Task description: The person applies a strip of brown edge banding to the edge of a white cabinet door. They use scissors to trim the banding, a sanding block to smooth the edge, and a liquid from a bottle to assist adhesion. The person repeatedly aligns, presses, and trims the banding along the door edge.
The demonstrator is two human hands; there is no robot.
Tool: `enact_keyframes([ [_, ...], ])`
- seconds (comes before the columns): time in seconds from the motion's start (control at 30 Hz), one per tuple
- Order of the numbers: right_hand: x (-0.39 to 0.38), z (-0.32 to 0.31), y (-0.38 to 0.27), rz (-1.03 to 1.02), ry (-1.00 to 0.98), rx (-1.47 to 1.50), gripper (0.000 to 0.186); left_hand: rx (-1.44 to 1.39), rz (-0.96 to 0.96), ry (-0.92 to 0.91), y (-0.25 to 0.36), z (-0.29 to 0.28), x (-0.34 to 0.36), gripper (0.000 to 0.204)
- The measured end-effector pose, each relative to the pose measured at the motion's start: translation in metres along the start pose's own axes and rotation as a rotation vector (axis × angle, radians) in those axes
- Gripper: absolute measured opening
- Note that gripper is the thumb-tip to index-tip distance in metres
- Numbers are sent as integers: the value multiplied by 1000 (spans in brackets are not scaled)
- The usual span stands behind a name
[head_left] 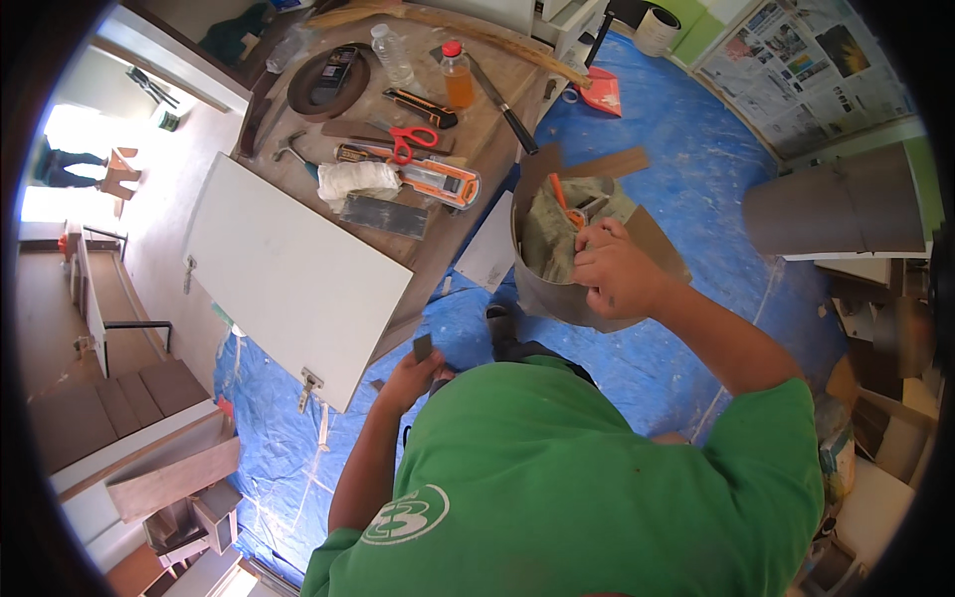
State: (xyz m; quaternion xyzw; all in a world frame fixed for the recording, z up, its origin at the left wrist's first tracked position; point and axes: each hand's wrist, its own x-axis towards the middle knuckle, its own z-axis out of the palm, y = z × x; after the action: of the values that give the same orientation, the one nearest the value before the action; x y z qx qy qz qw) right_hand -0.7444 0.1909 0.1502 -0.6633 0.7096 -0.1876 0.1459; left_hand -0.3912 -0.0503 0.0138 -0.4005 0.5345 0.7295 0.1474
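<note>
My left hand, low beside my body, is closed round a small dark grey flat piece that sticks up from the fingers. To the right, my right hand reaches over the rim of a round grey bucket, its fingers curled down inside. What those fingers grip, if anything, is hidden. A greenish-grey cloth bulges inside the bucket beside the hand. An orange-handled tool pokes up there, and brown flat strips lean out past the far rim.
On the worktable lie red scissors, an orange utility knife, a white cloth roll, a hammer and bottles. A white hinged panel overhangs its left side. Blue sheeting covers the floor; a red dustpan rests there.
</note>
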Motion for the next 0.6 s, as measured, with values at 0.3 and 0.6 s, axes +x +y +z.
enact_keyframes([
  [0.3, 8, -62, -67, -178, -129, 56, 9, 543, 741, 110, 47, 76, 139, 78],
  [0.6, -6, -148, -78, -51, -187, -253, 11, 617, 651, -33, 47, 70, 152, 48],
])
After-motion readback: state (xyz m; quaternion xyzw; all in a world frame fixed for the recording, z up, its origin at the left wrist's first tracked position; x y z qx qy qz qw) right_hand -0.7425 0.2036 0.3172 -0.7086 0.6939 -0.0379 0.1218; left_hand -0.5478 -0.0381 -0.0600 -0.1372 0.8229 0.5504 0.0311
